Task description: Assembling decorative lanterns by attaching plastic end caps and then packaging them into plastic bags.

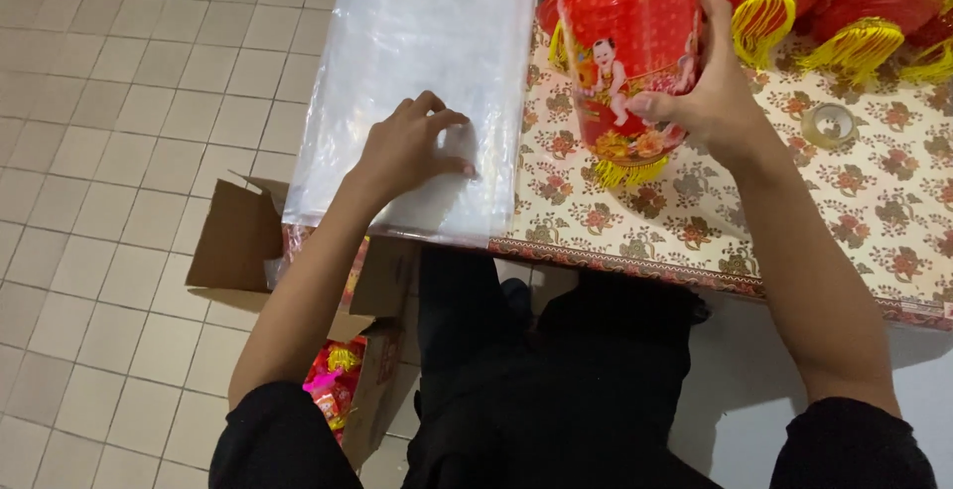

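My right hand [707, 92] grips a red lantern [625, 47] with yellow tassels and a printed figure, holding it upright over the flowered tablecloth [844, 211]. My left hand [407, 146] rests with bent fingers on a stack of clear plastic bags [417, 42] at the table's left end, pinching the top sheet near its lower right corner. The lantern stands just right of the bags' edge.
Several more red lanterns with yellow fringes [844, 2] line the table's far side. A roll of clear tape [828, 125] lies on the cloth at right. An open cardboard box [298, 271] with colourful packed items stands on the tiled floor [119, 151] below left.
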